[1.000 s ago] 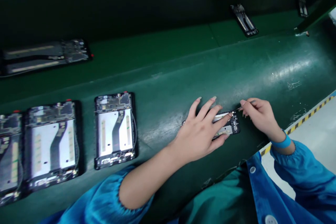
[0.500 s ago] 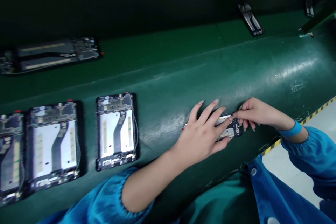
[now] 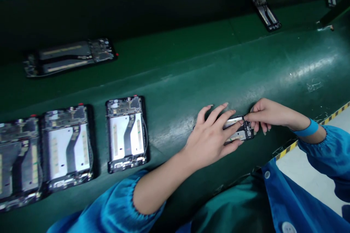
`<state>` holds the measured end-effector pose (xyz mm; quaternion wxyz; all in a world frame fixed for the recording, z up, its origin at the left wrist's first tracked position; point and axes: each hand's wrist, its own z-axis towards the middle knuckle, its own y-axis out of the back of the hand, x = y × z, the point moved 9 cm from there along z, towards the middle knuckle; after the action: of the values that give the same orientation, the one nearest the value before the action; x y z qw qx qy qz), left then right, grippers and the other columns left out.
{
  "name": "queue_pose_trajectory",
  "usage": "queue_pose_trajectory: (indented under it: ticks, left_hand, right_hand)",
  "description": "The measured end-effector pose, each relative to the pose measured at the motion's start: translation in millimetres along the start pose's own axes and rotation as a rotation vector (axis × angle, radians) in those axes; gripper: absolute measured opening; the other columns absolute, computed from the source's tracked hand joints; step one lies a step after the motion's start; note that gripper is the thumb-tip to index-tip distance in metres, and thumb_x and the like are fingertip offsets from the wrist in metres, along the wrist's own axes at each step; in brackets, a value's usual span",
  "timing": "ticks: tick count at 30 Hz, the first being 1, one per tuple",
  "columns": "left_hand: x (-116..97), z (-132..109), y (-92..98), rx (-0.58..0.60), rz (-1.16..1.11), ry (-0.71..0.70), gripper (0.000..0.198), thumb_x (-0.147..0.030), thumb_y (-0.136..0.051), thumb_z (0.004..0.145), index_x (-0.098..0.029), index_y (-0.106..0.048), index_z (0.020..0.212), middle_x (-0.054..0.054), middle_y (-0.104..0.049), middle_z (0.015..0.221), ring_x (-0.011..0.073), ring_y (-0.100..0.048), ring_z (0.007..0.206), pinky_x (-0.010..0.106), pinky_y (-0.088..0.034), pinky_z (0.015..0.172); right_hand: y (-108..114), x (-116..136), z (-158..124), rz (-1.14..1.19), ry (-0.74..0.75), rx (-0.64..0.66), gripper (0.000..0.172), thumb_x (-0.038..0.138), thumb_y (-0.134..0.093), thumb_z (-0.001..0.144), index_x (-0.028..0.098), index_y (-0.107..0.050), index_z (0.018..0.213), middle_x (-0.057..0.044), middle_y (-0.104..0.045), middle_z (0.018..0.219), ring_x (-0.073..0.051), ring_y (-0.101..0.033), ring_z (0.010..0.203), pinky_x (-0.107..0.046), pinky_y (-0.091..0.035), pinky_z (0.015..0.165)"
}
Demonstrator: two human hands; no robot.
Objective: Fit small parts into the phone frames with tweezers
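An opened smartphone [image 3: 234, 138] with bare inner parts lies on the green bench, partly hidden under my left hand [image 3: 210, 138]. That hand rests across it with its fingers spread, the index finger stretched toward the phone's right end and the thumb along its near side. At this right end, my right hand [image 3: 262, 114] is closed in a pinch against the phone's edge. Something small and dark shows by its curled fingers, too small to name. A blue band [image 3: 307, 130] circles the right wrist.
Several more opened phones lie on the green mat [image 3: 169, 91]: one phone [image 3: 127, 134] left of my hands, another phone [image 3: 68, 145] beyond it, one lengthwise phone [image 3: 71, 57] farther back and one phone [image 3: 266, 14] at the far right. Yellow-black tape [image 3: 287, 150] marks the bench edge.
My view has shifted slightly, so the phones on the left appear farther right. Both hands stay at the same phone, with the right hand still pinching at its end.
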<state>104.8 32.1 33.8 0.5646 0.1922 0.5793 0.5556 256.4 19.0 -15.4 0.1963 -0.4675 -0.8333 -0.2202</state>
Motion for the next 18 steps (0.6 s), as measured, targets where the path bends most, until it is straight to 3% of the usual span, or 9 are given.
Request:
queue_pose_trajectory:
  ticks: [7,10,13,15,18]
  left_hand:
    - [0,1,4.3,0.018,-0.056,-0.014,0.041,-0.048,-0.061,0.097,-0.023,-0.070,0.128,0.014,-0.061,0.138,0.0393,-0.044,0.138,0.058,-0.029,0.109]
    - [29,2,21.5,0.043,-0.133,0.127,0.030,-0.042,-0.058,0.100,-0.025,-0.074,0.120,0.008,-0.070,0.120,0.0303,-0.059,0.116,0.048,-0.035,0.099]
    - [64,-2,27.2,0.195,-0.214,0.282,0.020,-0.033,-0.059,0.099,-0.025,-0.078,0.097,0.002,-0.075,0.097,0.0217,-0.063,0.094,0.041,-0.035,0.090]
    - [75,-4,26.9,0.263,-0.281,0.310,0.018,-0.029,-0.062,0.096,-0.025,-0.078,0.091,0.000,-0.075,0.094,0.0207,-0.063,0.095,0.039,-0.034,0.091]
    - [82,-4,25.2,0.260,-0.336,0.321,0.015,-0.029,-0.064,0.095,-0.025,-0.078,0.090,0.000,-0.075,0.094,0.0207,-0.061,0.099,0.038,-0.032,0.093]
  right_hand:
    - [3,-1,4,-0.010,0.014,-0.068,0.037,0.019,-0.059,0.092,0.014,-0.068,0.056,-0.007,-0.071,0.059,-0.011,-0.059,0.037,-0.014,-0.042,0.032]
    - [3,-2,6,-0.003,-0.015,-0.068,0.036,0.017,-0.059,0.090,0.014,-0.068,0.055,-0.007,-0.071,0.059,-0.010,-0.058,0.036,-0.014,-0.041,0.031]
    - [2,-3,6,-0.004,-0.031,-0.044,0.035,0.016,-0.058,0.089,0.013,-0.070,0.057,-0.009,-0.073,0.063,-0.011,-0.060,0.038,-0.014,-0.041,0.031]
    - [3,-2,7,-0.012,-0.024,-0.045,0.035,0.016,-0.058,0.090,0.013,-0.070,0.056,-0.010,-0.074,0.065,-0.012,-0.062,0.040,-0.014,-0.042,0.031]
    - [4,-3,7,-0.016,-0.033,-0.040,0.036,0.018,-0.059,0.091,0.013,-0.071,0.058,-0.011,-0.074,0.065,-0.014,-0.066,0.044,-0.014,-0.043,0.032]
